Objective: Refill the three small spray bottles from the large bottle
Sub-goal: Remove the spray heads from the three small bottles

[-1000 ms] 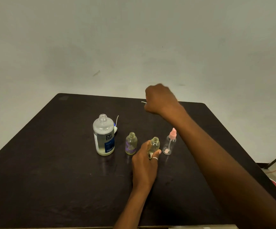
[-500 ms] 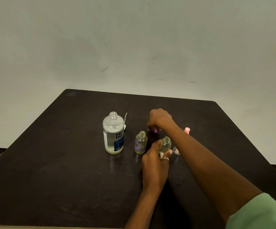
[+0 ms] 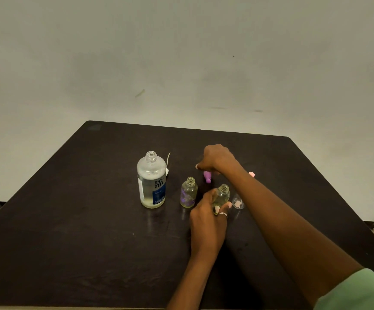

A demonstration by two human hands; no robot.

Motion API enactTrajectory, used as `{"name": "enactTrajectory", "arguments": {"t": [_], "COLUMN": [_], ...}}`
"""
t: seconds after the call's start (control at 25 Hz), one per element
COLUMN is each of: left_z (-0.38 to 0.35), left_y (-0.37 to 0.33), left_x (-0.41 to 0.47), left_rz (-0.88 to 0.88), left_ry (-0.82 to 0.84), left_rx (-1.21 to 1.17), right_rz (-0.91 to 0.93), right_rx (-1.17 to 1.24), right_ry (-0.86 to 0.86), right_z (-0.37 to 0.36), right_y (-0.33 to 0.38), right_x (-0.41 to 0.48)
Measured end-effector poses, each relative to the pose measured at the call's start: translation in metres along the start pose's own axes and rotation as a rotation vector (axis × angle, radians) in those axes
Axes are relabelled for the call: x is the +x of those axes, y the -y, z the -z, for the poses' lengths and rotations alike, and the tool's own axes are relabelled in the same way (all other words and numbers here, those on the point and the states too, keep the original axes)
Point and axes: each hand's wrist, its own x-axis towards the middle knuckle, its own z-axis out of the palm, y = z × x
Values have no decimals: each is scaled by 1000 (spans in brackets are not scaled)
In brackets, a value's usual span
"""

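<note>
The large clear bottle (image 3: 151, 180) with a blue label stands uncapped at the table's middle. Right of it is an open small bottle (image 3: 188, 193) with a purple label. My left hand (image 3: 207, 222) grips a second open small bottle (image 3: 223, 194) that stands on the table. Behind these two bottles, my right hand (image 3: 217, 159) has its fingers curled down on a purple spray cap (image 3: 207, 176). My right forearm hides most of the third small bottle (image 3: 237, 203); only its clear base and pink cap (image 3: 251, 174) show.
A white cap with a thin tube (image 3: 167, 170) lies just behind the large bottle. The dark table (image 3: 69, 220) ends at a pale wall at the back. Its right edge drops to the floor.
My right hand came back from the far side of the table and lowered with the purple cap to just behind the small bottles. My left hand kept its hold.
</note>
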Motion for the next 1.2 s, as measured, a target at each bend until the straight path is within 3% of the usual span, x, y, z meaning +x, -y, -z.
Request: {"name": "enactTrajectory", "arguments": {"t": [0.2, 0.48, 0.68, 0.88, 1.2], "left_z": [-2, -1, 8, -6, -61], "left_y": [2, 1, -15, -34, -44], "left_x": [-1, -1, -31, -70, -33], "left_rz": [-34, 28, 117, -177, -45], "left_ry": [-1, 34, 96, -16, 212], "left_rx": [19, 5, 81, 182, 47], "right_rz": [36, 151, 219, 226, 239], "right_rx": [-134, -178, -103, -102, -61], "right_ry": [-200, 89, 17, -30, 3], "right_z": [47, 55, 34, 29, 29], "right_y": [-22, -79, -87, -94, -111], "right_x": [-42, -100, -105, -107, -117]}}
